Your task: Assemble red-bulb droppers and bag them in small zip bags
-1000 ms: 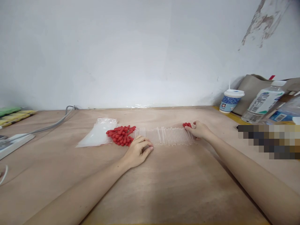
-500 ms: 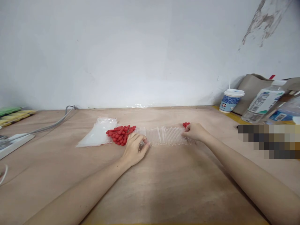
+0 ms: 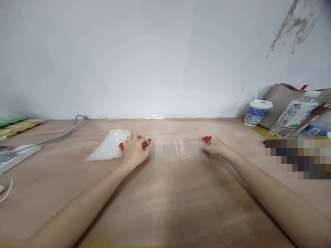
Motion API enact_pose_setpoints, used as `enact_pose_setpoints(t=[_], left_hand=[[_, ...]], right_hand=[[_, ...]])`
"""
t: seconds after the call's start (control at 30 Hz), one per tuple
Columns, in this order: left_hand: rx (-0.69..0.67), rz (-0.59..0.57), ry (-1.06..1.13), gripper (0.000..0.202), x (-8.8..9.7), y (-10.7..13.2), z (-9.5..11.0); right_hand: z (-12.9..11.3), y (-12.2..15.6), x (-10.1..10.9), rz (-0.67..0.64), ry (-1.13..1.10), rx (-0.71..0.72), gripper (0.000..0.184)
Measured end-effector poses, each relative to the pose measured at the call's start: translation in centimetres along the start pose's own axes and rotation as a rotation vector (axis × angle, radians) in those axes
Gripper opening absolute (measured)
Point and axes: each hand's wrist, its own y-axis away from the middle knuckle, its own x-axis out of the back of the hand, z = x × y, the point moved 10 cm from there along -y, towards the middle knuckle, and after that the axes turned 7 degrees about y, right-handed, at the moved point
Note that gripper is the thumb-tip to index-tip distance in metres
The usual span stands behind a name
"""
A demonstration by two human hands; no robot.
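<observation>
My left hand point(image 3: 136, 150) lies over the pile of red rubber bulbs point(image 3: 147, 144), its fingers curled down and thumb bent in, with red pieces between and under them. Most of the pile is covered by the hand. A row of thin clear tubes point(image 3: 169, 151) lies side by side on the table between my two hands. At the row's right end, my right hand point(image 3: 214, 147) is closed in a pinch on a clear tube, largely hidden by the fingers. A few red rubber bulbs point(image 3: 207, 138) show just behind that hand.
A clear plastic bag point(image 3: 106, 148) lies left of the red pile. A white power strip point(image 3: 20, 156) with a grey cable sits at far left, near green and yellow packs point(image 3: 18, 125). On the right stand a paper cup point(image 3: 257, 113), a plastic bottle point(image 3: 294, 113) and a beige bag point(image 3: 272, 100).
My left hand has moved left, from beside the clear tubes onto the red pile. My right hand stays at the right end of the row. The view has shifted slightly.
</observation>
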Motion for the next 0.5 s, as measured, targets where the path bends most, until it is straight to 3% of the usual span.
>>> enact_pose_setpoints(t=[0.17, 0.33, 0.5], left_hand=[[-0.005, -0.12, -0.025, 0.026, 0.2, -1.3, -1.4], [-0.233, -0.431, 0.088, 0.024, -1.4, -0.9, 0.0], [-0.334, -0.456, 0.104, 0.023, -2.2, -0.3, 0.7]], right_hand=[[-0.8, 0.5, 0.7, 0.009, -0.021, 0.04, 0.025], [-4.1, 2.9, 3.4, 0.179, 0.017, 0.178, 0.024], [-7.4, 6.2, 3.4, 0.37, -0.063, 0.366, 0.011]])
